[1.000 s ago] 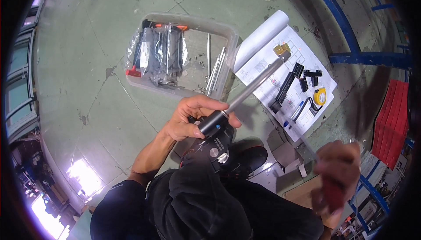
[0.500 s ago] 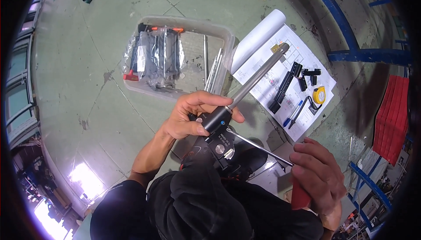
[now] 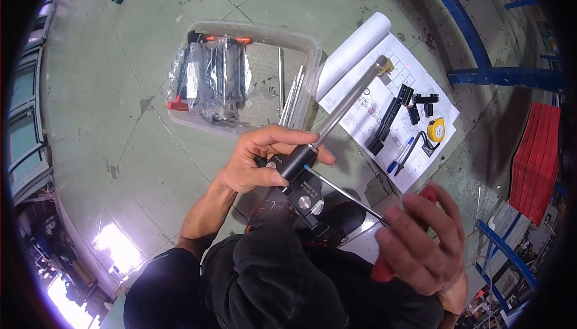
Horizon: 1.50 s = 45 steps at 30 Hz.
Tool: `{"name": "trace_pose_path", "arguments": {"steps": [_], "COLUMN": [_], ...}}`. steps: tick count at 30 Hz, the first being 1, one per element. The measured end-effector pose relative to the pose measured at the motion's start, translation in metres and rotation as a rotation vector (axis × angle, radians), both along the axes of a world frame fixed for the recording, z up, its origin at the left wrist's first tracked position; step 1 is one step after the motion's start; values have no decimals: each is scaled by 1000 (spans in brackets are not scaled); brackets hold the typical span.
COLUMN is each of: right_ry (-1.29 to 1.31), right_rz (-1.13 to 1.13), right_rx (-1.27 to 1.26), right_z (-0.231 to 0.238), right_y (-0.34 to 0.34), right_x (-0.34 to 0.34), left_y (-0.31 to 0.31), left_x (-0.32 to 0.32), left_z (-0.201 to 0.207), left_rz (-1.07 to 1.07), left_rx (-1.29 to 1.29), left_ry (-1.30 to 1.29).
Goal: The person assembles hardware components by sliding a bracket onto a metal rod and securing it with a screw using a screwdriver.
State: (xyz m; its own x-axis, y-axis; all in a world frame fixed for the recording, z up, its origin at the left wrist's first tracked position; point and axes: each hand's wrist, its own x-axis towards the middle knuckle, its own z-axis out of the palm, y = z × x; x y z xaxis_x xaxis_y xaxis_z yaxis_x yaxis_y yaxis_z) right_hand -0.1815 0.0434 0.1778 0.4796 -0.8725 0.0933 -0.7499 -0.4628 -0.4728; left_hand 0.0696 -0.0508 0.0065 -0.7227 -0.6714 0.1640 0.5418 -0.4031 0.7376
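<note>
My left hand (image 3: 245,157) is closed round a black clamp block (image 3: 292,164), its thumb and fingers on either side. Out of the block a long silver metal rod (image 3: 351,101) points up and right, over the paper. A red T-handle hex key (image 3: 344,193) is in my right hand (image 3: 425,242). The key's tip meets the small blue spot on the block's face; whether it sits inside a socket there is too small to tell. The fingers are partly blurred round the red handle. A black plate with a silver round screw (image 3: 305,202) hangs below the block.
On the floor, a clear plastic bin (image 3: 312,39) holds bagged parts and metal rods. Right of it lie drawing sheets (image 3: 413,172) with black brackets (image 3: 393,115), a yellow tape measure (image 3: 437,129) and a blue pen (image 3: 399,156). A blue metal frame (image 3: 490,76) stands at right.
My right hand has moved slightly left, and the red handle has turned. The hex key's tip has shifted up onto the blue spot. The rod's far end has tilted slightly left.
</note>
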Motion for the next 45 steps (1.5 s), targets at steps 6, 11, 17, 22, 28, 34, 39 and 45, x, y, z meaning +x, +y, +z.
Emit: {"name": "trace_pose_path", "arguments": {"steps": [6,11,17,22,28,34,39,45], "right_ry": [28,-280,-73,-403,-677,-327,-653,-164], "right_rz": [-49,-338,-74,-376,-658,-435,-862,-241], "right_rx": [-116,-180,-213,-89,337,326,517,46], "right_z": [-7,-27,-21,-31,-15,-19,-21,-32], "right_y": [9,14,33,19,5,9,5,14], "right_x": [-2,-9,-15,-5,-3,-17,7,-25], "left_y": [-4,-3,3,3,-2,2,2,9], "left_x": [2,-2,-9,-9,-13,-12,-11,-8], "left_z": [9,12,12,15,19,18,12,4], "left_rz": [24,81,117,119,197,153,68,32], "left_rx": [-15,-58,19,-75,-62,-131,-207,-70], "left_ry": [-93,-160,-191,-270,-290,-262,-215,-177]}}
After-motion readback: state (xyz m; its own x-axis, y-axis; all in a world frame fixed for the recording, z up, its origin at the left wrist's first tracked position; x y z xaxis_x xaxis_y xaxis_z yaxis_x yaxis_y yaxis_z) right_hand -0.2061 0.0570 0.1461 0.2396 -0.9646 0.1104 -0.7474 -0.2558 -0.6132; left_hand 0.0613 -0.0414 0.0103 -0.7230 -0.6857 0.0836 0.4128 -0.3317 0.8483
